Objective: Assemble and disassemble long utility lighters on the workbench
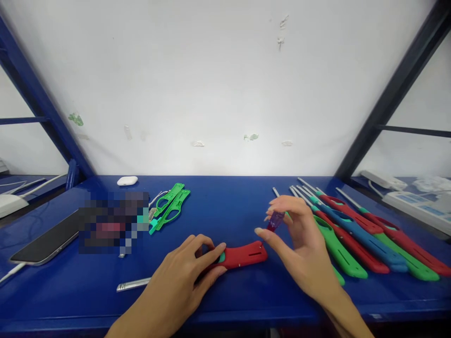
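My left hand (192,267) is closed round a red long-nosed lighter (243,256) that lies on the blue table. The lighter's silver nozzle (134,284) sticks out to the left, under my wrist side, and a bit of its teal trigger shows by my fingertips. Between thumb and fingers, my right hand (299,249) pinches the purple translucent handle of a small screwdriver (276,220). It is tilted, pointing down toward the right end of the red lighter; whether its tip touches a screw is too small to tell.
Several red, green and blue lighters (373,244) lie side by side on the right. Green open lighter shells (172,206) lie at back left, near a white earbud case (127,180) and a charging phone (45,237). A patch there is blurred out. A white wall stands behind.
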`<state>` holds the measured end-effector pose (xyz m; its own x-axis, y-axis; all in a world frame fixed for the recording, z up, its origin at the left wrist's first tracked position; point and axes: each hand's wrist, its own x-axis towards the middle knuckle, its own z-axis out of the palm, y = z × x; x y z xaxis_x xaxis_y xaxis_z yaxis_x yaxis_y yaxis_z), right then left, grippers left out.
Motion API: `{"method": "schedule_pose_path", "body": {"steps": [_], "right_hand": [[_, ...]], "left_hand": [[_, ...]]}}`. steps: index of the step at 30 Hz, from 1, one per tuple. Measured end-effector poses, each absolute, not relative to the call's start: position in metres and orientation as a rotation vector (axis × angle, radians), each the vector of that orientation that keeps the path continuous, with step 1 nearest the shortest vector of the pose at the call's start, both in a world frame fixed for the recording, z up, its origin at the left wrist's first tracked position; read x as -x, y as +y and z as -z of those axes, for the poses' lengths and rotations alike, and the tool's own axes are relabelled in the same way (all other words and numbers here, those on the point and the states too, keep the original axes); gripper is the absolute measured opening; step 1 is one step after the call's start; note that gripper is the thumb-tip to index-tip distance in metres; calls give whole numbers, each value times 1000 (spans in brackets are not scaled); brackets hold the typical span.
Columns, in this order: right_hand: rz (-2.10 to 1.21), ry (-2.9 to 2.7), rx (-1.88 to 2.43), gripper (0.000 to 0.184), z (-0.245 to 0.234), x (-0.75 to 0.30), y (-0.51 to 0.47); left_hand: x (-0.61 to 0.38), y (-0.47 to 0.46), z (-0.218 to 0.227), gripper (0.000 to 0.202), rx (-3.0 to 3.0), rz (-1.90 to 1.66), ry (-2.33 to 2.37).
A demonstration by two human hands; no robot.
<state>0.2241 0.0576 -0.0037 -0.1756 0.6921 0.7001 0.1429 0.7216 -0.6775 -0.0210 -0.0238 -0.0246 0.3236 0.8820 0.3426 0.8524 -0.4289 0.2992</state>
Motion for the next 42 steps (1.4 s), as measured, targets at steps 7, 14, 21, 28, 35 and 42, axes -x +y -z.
{"method": "schedule_pose_path", "body": {"steps": [7, 14, 21, 28, 35, 42], "right_hand": [[-602, -1741, 714, 36, 6, -224, 57], [-551, -1705, 734, 36, 6, -225, 58], [-565, -1747, 701, 38, 6, -223, 58], [-581, -1759, 712, 43, 5, -225, 56], [-486, -1743, 743, 47, 6, -226, 57], [-556, -1761, 713, 43, 6, -224, 53]], "left_hand": [[20, -24, 23, 34, -2503, -715, 1650], [20, -24, 22, 35, -2500, -698, 1647], [20, -25, 23, 34, -2509, -707, 1643], [20, -23, 23, 35, -2538, -722, 1657], [20, -25, 24, 34, -2539, -731, 1660], [20, -24, 26, 34, -2538, -743, 1648]]}}
